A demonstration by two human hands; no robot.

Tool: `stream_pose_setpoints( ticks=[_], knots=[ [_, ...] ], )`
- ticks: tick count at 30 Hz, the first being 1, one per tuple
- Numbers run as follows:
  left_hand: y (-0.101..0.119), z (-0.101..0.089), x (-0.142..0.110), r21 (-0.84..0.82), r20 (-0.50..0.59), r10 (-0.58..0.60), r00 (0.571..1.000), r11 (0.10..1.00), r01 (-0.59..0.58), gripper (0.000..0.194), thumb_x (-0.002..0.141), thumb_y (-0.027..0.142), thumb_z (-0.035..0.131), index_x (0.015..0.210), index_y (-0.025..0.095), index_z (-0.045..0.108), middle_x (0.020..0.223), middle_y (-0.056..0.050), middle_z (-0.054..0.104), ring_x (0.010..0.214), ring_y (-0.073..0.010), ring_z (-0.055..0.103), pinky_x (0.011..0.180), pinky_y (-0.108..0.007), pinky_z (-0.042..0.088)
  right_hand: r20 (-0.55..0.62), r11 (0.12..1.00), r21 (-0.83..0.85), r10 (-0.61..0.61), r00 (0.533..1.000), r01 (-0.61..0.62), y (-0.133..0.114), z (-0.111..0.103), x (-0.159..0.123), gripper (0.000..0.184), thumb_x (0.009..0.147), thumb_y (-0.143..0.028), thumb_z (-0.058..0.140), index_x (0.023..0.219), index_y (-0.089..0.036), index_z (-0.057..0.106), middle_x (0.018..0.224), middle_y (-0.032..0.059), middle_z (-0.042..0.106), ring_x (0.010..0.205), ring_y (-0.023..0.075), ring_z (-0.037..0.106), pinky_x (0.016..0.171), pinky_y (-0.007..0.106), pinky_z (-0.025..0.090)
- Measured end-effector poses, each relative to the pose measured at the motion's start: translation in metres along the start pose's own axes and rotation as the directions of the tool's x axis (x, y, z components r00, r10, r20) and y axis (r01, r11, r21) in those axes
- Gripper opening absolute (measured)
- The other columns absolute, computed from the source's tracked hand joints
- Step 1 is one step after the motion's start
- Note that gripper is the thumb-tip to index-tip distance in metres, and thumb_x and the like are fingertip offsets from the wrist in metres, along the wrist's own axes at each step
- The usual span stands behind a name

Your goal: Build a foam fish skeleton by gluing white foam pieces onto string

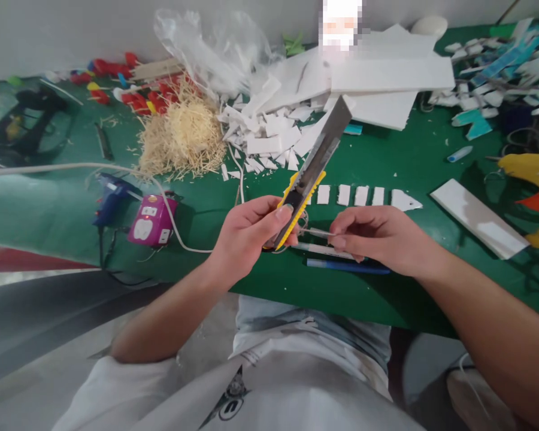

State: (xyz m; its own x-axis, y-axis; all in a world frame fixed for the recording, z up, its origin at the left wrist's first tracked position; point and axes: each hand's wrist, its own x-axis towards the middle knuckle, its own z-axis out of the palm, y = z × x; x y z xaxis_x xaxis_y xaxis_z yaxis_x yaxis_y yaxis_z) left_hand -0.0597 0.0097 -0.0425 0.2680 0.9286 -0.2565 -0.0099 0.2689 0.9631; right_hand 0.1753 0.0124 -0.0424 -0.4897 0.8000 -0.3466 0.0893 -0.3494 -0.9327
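Note:
My left hand (256,230) is wrapped round a yellow box cutter (303,191), thumb on its black slider. Its long blade is out and points up and away to the right. My right hand (372,239) is closed, thumb and fingers pinched at the end of a thin, pale item (317,232) whose kind I cannot make out. Under that hand lie a white pen (321,248) and a blue pen (345,266), side by side on the green table (269,284). Just beyond the hands stretches a row of small white foam pieces (362,196), the rightmost one pointed.
White foam scraps (273,129) and a straw-like heap (184,134) lie behind. Foam sheets (386,72) are stacked at the back. A yellow glue gun (534,179) and a white foam strip (480,218) sit right; a purple power socket (153,220) with cables stands left.

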Motion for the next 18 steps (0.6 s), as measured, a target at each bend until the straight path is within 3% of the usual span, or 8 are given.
stream_pose_setpoints(
  ticks=[5, 7, 9, 12, 15, 18],
  knots=[
    [0.004, -0.022, -0.017, 0.206, -0.013, 0.015, 1.000, 0.978, -0.012, 0.046, 0.082, 0.064, 0.082, 0.074, 0.020, 0.071, 0.058, -0.002, 0.066, 0.047, -0.0106, 0.049, 0.044, -0.024, 0.038, -0.008, 0.996, -0.083, 0.045, 0.999, -0.046, -0.003, -0.008, -0.006, 0.030, 0.071, -0.044, 0.087, 0.075, -0.019, 0.070, 0.063, 0.0001, 0.066, 0.048, 0.0084, 0.052, 0.046, 0.023, 0.042],
    [0.005, -0.030, -0.028, 0.250, -0.024, 0.000, 1.000, 0.968, 0.006, 0.042, 0.083, 0.059, 0.082, 0.071, 0.021, 0.070, 0.058, -0.001, 0.065, 0.047, -0.0106, 0.049, 0.043, -0.023, 0.038, -0.011, 0.994, -0.096, 0.048, 0.999, -0.049, -0.004, -0.008, -0.007, 0.030, 0.073, -0.044, 0.086, 0.077, -0.019, 0.070, 0.062, 0.0006, 0.068, 0.046, 0.0083, 0.052, 0.044, 0.022, 0.041],
    [0.004, -0.036, -0.041, 0.276, -0.073, -0.024, 0.997, 0.960, 0.043, 0.036, 0.082, 0.055, 0.082, 0.076, 0.021, 0.073, 0.059, -0.001, 0.065, 0.049, -0.0116, 0.053, 0.045, -0.022, 0.041, -0.037, 0.993, -0.104, 0.045, 0.998, -0.049, -0.004, -0.008, -0.008, 0.032, 0.074, -0.047, 0.084, 0.077, -0.019, 0.069, 0.059, 0.0000, 0.066, 0.044, 0.0080, 0.050, 0.043, 0.022, 0.040],
    [-0.002, -0.039, -0.063, 0.357, -0.144, -0.100, 0.985, 0.923, 0.146, 0.031, 0.086, 0.046, 0.077, 0.103, 0.021, 0.080, 0.074, -0.001, 0.074, 0.056, -0.0114, 0.060, 0.051, -0.020, 0.048, -0.160, 0.991, -0.130, 0.020, 0.987, -0.041, -0.002, -0.008, -0.006, 0.036, 0.073, -0.051, 0.086, 0.076, -0.020, 0.067, 0.051, -0.0034, 0.057, 0.042, 0.0075, 0.045, 0.040, 0.022, 0.035],
    [-0.007, -0.032, -0.080, 0.532, -0.052, -0.042, 0.998, 0.845, 0.063, 0.023, 0.087, 0.038, 0.073, 0.101, 0.022, 0.082, 0.076, 0.001, 0.076, 0.061, -0.0111, 0.064, 0.055, -0.018, 0.049, -0.275, 0.991, -0.132, -0.006, 0.961, -0.031, 0.001, -0.008, -0.005, 0.038, 0.071, -0.052, 0.087, 0.076, -0.020, 0.067, 0.050, -0.0043, 0.054, 0.041, 0.0073, 0.043, 0.039, 0.023, 0.031],
    [-0.012, -0.020, -0.085, 0.648, 0.056, 0.019, 0.998, 0.760, -0.051, 0.019, 0.091, 0.032, 0.067, 0.098, 0.021, 0.081, 0.078, 0.002, 0.076, 0.065, -0.0107, 0.067, 0.060, -0.017, 0.051, -0.280, 0.992, -0.128, -0.026, 0.960, -0.010, 0.002, -0.009, -0.005, 0.036, 0.072, -0.051, 0.086, 0.076, -0.021, 0.068, 0.050, -0.0036, 0.054, 0.041, 0.0075, 0.043, 0.039, 0.024, 0.031]
  ],
)
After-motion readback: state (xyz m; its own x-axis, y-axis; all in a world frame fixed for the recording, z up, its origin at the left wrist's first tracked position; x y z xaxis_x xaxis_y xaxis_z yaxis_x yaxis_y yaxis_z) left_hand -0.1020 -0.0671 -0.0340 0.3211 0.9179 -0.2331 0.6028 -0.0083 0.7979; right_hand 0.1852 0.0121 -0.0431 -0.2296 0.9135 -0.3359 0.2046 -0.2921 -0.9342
